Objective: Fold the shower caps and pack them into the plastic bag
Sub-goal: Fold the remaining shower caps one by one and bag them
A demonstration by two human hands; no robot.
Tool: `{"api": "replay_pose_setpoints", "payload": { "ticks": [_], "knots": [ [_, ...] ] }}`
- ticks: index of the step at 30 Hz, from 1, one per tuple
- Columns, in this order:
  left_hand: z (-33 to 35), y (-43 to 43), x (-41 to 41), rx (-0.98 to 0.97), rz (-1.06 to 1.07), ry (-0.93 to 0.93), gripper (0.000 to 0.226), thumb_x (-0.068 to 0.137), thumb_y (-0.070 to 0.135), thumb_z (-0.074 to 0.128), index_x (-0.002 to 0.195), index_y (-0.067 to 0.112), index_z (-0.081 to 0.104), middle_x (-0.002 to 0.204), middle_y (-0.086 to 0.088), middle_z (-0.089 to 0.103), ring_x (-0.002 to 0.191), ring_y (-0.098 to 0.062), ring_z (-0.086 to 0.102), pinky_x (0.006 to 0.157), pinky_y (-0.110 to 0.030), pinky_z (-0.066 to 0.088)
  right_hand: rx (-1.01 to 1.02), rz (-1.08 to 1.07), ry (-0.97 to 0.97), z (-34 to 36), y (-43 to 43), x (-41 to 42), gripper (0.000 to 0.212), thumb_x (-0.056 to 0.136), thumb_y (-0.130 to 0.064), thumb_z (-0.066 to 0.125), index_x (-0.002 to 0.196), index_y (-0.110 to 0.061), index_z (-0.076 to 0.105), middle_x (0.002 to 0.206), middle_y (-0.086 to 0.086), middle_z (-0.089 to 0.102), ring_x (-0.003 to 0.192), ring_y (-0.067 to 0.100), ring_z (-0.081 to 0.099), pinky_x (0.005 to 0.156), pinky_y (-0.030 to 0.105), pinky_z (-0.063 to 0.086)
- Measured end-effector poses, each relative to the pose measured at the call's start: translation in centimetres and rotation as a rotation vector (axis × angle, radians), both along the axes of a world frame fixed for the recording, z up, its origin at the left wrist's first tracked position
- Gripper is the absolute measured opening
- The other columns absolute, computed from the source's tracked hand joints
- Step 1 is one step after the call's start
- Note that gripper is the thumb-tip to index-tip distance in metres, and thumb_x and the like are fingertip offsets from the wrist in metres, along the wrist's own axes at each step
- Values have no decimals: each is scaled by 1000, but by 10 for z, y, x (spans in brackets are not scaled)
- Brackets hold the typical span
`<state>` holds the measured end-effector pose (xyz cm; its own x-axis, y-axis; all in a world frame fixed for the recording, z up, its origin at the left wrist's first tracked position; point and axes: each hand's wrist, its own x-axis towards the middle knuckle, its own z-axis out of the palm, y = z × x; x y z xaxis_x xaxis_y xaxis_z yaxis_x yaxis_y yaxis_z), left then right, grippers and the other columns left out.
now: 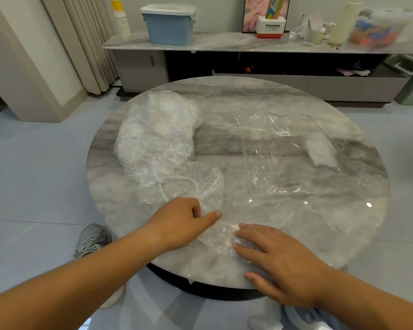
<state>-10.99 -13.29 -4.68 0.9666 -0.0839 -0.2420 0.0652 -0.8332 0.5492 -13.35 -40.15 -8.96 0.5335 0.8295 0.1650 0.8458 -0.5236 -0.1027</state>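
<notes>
Shower caps (157, 139) are mostly lying unfolded, piled on the counter (248, 96); one folded cap (320, 151) seems to be sitting inside the plastic bag (284, 158). At the near edge, the right hand (279, 258) is pressing another cap (219, 236) with flat, released fingers. The left hand (184, 222) is curling its fingers at that cap's edge; I cannot tell whether it is gripping.

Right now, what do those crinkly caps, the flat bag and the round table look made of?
Caps: thin clear plastic film, crinkled and see-through, with gathered white edges that look elastic. Bag: smoother, glossy clear plastic; it catches glare. Table: polished grey-veined stone or a marble-look slab, hard to say which; it mirrors light.
</notes>
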Motion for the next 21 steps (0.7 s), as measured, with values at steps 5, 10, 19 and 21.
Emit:
{"api": "replay_pose_setpoints", "payload": {
  "ticks": [5, 10, 19, 21],
  "knots": [
    [-2, 14, 6, 176, -17, -70, 37, 90, 64, 55, 91, 28, 66, 99, 8, 55, 99, -12, 56, 86, -30, 50, 21, -3, 3, -2, -7, 7, 45, 102, -46, 47, 136, -19, 59, 142, 4, 55, 139, 22, 48, 114, 43, 40],
    [2, 18, 6, 200, 22, -205, 47, 94, 60, 52, 124, 26, 62, 125, 4, 50, 122, -17, 43, 105, -35, 40, 32, -12, 10, -3, -6, 9, 43, 102, -46, 47, 134, -21, 61, 141, 2, 56, 137, 21, 49, 114, 41, 40],
    [5, -16, -6, 148, 20, -39, 54, 82, 76, 56, 98, 24, 60, 85, 11, 62, 80, -8, 61, 78, -33, 55, -80, 36, -32, 8, -10, 17, 47, 100, -48, 48, 133, -18, 63, 142, 5, 57, 139, 24, 48, 115, 44, 38],
    [2, -16, -6, 157, 9, -23, 43, 83, 66, 63, 94, 25, 60, 82, 10, 62, 77, -7, 61, 75, -32, 55, -97, 30, -23, 10, -11, 16, 48, 100, -49, 48, 133, -18, 62, 144, 6, 55, 139, 24, 48, 115, 43, 37]
  ]
}}
